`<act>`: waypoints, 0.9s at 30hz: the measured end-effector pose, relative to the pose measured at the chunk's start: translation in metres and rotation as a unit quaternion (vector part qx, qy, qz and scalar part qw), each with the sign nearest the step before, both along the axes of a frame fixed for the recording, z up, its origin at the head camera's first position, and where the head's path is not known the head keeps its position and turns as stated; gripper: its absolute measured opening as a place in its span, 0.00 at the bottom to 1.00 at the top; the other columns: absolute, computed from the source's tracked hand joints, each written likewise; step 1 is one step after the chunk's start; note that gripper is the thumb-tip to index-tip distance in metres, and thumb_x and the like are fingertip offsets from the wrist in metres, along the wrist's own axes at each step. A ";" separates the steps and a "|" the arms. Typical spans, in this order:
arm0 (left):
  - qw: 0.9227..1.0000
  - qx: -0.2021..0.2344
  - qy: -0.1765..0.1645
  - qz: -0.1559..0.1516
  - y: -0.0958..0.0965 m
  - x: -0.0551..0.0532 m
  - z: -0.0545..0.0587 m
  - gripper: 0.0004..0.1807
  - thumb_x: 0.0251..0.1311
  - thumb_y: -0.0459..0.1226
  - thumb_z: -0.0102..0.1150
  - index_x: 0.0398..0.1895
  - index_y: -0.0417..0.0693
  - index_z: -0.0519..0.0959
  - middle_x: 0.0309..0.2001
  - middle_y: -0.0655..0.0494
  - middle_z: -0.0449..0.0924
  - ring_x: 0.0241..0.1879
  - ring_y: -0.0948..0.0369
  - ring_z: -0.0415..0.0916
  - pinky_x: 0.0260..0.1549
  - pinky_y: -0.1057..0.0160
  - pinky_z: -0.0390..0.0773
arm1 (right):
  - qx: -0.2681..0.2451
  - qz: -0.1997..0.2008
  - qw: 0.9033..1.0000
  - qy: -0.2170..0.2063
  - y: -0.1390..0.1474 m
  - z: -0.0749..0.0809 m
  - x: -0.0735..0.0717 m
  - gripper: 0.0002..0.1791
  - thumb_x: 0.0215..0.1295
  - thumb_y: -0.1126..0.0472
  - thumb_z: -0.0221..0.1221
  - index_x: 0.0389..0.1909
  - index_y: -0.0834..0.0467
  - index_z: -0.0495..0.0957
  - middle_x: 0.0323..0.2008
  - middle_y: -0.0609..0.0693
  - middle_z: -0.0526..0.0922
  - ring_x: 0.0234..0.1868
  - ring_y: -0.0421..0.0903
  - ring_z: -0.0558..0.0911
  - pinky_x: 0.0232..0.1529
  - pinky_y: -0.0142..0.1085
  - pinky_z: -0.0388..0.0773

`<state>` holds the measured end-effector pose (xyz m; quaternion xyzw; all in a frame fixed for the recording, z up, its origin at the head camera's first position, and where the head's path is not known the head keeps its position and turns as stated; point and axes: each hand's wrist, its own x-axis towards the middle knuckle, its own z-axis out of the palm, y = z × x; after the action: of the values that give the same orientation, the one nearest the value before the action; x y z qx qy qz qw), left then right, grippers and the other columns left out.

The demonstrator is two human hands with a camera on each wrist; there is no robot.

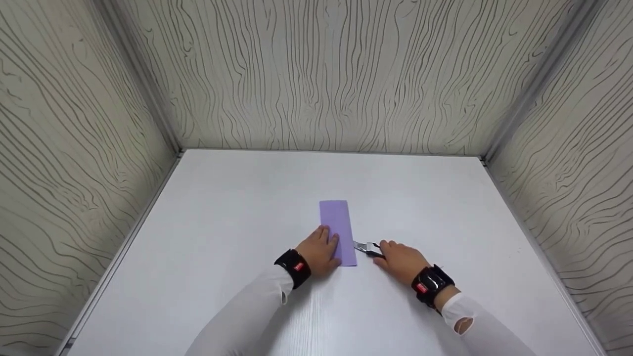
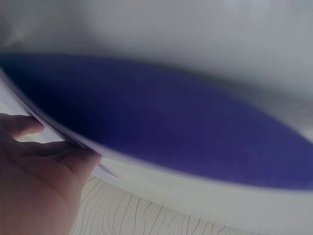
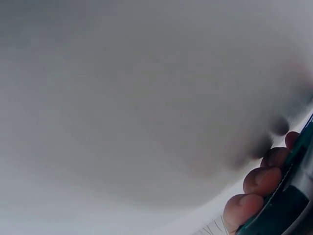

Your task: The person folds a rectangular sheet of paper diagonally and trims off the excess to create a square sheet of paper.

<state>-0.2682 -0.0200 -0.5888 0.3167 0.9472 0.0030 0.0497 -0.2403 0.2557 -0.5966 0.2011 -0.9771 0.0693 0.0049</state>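
Observation:
A folded strip of purple paper (image 1: pixel 341 222) lies lengthwise on the white table. My left hand (image 1: pixel 319 252) rests on its left side with fingers extended, pressing it down. In the left wrist view the purple paper (image 2: pixel 186 122) looms large and blurred beside the left hand (image 2: pixel 41 186). To the right of the strip, my right hand (image 1: pixel 403 259) grips a utility knife (image 1: pixel 371 249). Its silver blade points left and meets the paper's right edge; whether it sits between the layers I cannot tell. Curled fingers wrap the knife's dark green handle (image 3: pixel 279 208) in the right wrist view.
The white tabletop (image 1: pixel 247 193) spreads around the paper. Wood-grain panels (image 1: pixel 316 74) stand at the back and on both sides, with grey metal posts (image 1: pixel 143 84) in the corners. Black bands (image 1: pixel 294 267) circle both wrists.

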 end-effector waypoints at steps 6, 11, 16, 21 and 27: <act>1.000 -0.017 0.007 -0.003 0.000 0.000 -0.002 0.41 0.81 0.58 0.51 0.84 0.39 0.64 0.81 0.30 0.62 0.84 0.41 0.60 0.84 0.52 0.60 | -0.008 0.003 1.000 -0.001 -0.002 -0.002 -0.005 0.22 0.79 0.47 0.64 0.51 0.65 0.78 0.34 0.59 0.84 0.35 0.60 0.86 0.36 0.55 0.85; 1.000 -0.015 0.007 -0.005 0.000 0.002 0.001 0.41 0.80 0.58 0.51 0.83 0.39 0.64 0.81 0.30 0.63 0.83 0.41 0.60 0.84 0.52 0.60 | -0.005 -0.001 1.000 -0.006 0.001 -0.003 -0.007 0.22 0.78 0.47 0.64 0.51 0.64 0.78 0.33 0.58 0.83 0.34 0.58 0.85 0.35 0.54 0.85; 1.000 -0.012 0.006 -0.005 0.000 0.002 0.004 0.41 0.80 0.57 0.52 0.83 0.38 0.65 0.81 0.30 0.63 0.83 0.41 0.61 0.84 0.52 0.61 | -0.005 -0.001 1.000 -0.009 -0.002 0.000 -0.009 0.23 0.79 0.47 0.63 0.53 0.66 0.78 0.34 0.59 0.83 0.33 0.58 0.85 0.35 0.53 0.85; 1.000 -0.010 0.007 -0.004 0.000 0.001 0.004 0.40 0.80 0.56 0.53 0.83 0.38 0.66 0.81 0.29 0.64 0.83 0.40 0.62 0.83 0.51 0.62 | -0.003 -0.010 1.000 -0.018 -0.002 0.000 -0.011 0.25 0.79 0.47 0.63 0.57 0.67 0.78 0.37 0.60 0.84 0.36 0.59 0.85 0.37 0.54 0.86; 1.000 -0.009 0.010 -0.008 0.000 0.002 0.004 0.40 0.80 0.56 0.53 0.82 0.37 0.67 0.80 0.29 0.65 0.82 0.40 0.63 0.83 0.51 0.63 | -0.005 -0.010 1.000 -0.016 -0.001 -0.003 -0.012 0.26 0.79 0.47 0.63 0.57 0.67 0.78 0.37 0.61 0.84 0.36 0.60 0.85 0.37 0.55 0.85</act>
<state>-0.2658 -0.0204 -0.5852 0.3242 0.9450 -0.0091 0.0431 -0.2521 0.2545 -0.5992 0.1899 -0.9787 0.0772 -0.0093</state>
